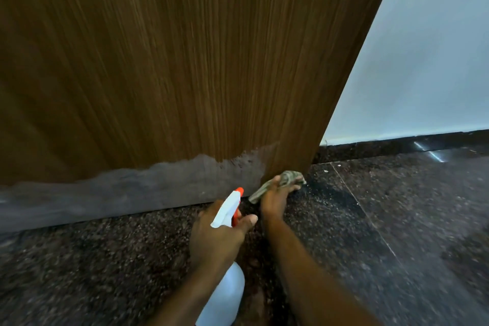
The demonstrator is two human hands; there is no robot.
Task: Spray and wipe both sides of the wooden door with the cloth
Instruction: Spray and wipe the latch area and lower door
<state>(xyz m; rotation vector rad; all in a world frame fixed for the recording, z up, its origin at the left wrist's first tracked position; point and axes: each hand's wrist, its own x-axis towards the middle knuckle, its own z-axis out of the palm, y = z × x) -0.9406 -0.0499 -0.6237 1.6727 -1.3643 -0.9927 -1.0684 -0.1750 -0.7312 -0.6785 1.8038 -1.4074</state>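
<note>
- The bottle (227,296), white with an orange nozzle, is gripped round its neck by the left hand (214,235), nozzle towards the door (185,61).
- The right hand (275,198) clutches the cloth (289,177) at the door's lower right corner, just above the floor (370,219).
- A grey, worn band (132,188) runs along the door's foot.
- To the right, a white wall (423,61) with dark skirting (397,141).
</note>
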